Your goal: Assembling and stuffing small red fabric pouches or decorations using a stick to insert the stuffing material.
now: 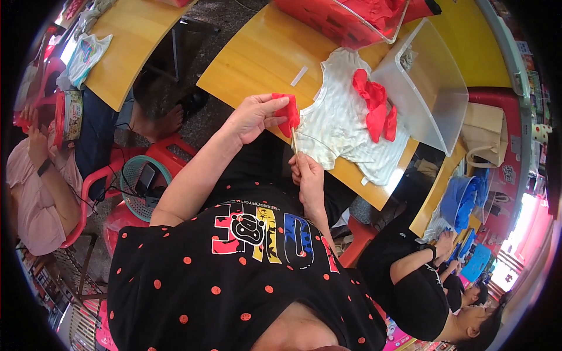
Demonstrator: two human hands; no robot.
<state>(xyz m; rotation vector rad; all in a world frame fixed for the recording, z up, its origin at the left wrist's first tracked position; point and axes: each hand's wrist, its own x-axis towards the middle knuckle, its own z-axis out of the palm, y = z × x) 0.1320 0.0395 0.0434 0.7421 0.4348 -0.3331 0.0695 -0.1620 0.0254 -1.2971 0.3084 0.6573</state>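
Observation:
My left hand (253,121) pinches a small piece of red cloth (288,111) between thumb and fingers, above the near edge of the wooden table. Just below it, my right hand (308,174) is closed around a thin light-coloured stick (294,141), whose upper end reaches the lower edge of the cloth. Whether the tip is inside the cloth or against it, I cannot tell. Beside both hands a crumpled white sleeveless garment (331,128) is spread over the table. Several bunched red cloth pieces (374,108) lie on top of it.
A translucent plastic bin (421,93) stands on the table (246,70) at the right, near a clear box of red cloth (357,23). A short white strip (300,76) lies left of the garment. People work at both sides; a green basket (130,175) sits at the left.

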